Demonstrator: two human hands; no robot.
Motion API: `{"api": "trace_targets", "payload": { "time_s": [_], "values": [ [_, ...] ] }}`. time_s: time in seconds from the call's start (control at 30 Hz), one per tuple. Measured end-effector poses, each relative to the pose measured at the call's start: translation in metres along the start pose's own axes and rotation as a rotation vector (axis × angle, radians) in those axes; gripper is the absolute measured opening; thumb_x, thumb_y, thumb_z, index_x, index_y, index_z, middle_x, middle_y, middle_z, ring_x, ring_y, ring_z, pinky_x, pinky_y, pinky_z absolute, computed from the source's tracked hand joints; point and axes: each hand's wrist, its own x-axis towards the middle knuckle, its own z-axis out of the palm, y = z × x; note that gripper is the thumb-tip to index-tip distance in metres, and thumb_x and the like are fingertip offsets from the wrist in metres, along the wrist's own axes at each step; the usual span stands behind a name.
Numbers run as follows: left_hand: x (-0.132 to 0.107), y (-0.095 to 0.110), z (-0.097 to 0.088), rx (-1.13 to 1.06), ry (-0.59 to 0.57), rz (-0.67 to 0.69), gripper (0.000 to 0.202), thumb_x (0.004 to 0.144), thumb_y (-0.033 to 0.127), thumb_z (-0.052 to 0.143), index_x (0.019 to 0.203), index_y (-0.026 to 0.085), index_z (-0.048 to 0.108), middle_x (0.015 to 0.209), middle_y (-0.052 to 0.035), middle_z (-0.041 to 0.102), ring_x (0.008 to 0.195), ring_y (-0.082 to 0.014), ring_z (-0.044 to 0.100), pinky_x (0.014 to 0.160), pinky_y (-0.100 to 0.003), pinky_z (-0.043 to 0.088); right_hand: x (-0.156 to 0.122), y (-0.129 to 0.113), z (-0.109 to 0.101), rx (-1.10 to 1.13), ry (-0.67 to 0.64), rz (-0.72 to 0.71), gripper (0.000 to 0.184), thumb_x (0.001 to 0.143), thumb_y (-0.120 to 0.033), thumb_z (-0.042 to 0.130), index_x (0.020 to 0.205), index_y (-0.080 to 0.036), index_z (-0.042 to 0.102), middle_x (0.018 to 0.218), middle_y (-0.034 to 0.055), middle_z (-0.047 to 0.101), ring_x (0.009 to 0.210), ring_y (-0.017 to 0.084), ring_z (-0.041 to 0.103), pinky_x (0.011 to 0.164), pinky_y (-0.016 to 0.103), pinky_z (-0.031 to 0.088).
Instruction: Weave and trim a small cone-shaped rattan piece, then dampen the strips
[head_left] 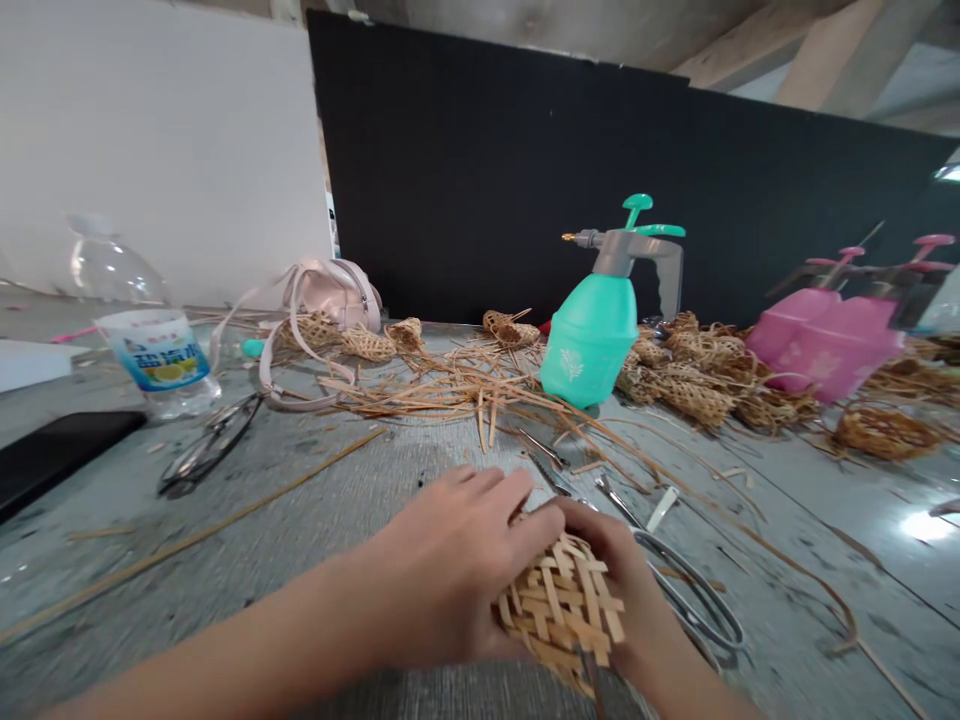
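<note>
Woven piece point(562, 600) is sitting nearside of the green spray bottle point(589, 340), left hand point(469, 550) and right hand point(628, 560) gripping its sides; loose strip ends point(613, 606) could be slipping out if either is squeezing unevenly.

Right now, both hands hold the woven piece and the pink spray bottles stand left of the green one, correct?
Not quite: the head view shows the pink spray bottles right of the green spray bottle. The left hand and right hand do hold the woven piece.
</note>
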Motion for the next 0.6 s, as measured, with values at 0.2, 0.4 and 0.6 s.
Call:
{"api": "trace_targets", "payload": {
  "time_s": [0.2,0.4,0.6],
  "values": [
    [-0.0003,0.005,0.0026,0.066,-0.007,0.035,0.048,0.069,0.044,0.069,0.102,0.013,0.053,0.093,-0.0081,0.057,0.073,-0.0215,0.053,0.061,-0.033,0.042,-0.0031,0.0061,0.0036,0.077,0.007,0.052,0.012,0.062,-0.03,0.046,0.055,-0.021,0.042,0.055,-0.0025,0.042,0.056,0.014,0.038,0.05,0.024,0.035],
    [-0.0019,0.0035,0.007,0.129,0.01,0.058,0.042,0.07,0.037,0.068,0.1,0.013,0.053,0.092,-0.0079,0.057,0.074,-0.0221,0.052,0.06,-0.033,0.041,-0.0003,0.0077,0.0046,0.101,0.01,0.07,0.009,0.058,-0.027,0.047,0.054,-0.02,0.042,0.055,-0.0028,0.044,0.055,0.013,0.039,0.05,0.024,0.035],
    [-0.0025,-0.0007,0.0051,0.147,0.046,0.038,0.035,0.073,0.029,0.065,0.102,0.014,0.051,0.092,-0.0074,0.055,0.078,-0.0233,0.051,0.063,-0.035,0.041,-0.0008,0.0028,-0.0009,0.055,-0.032,0.031,0.007,0.061,-0.022,0.048,0.064,-0.018,0.053,0.06,-0.0018,0.053,0.059,0.014,0.042,0.053,0.024,0.036]
  ]
}}
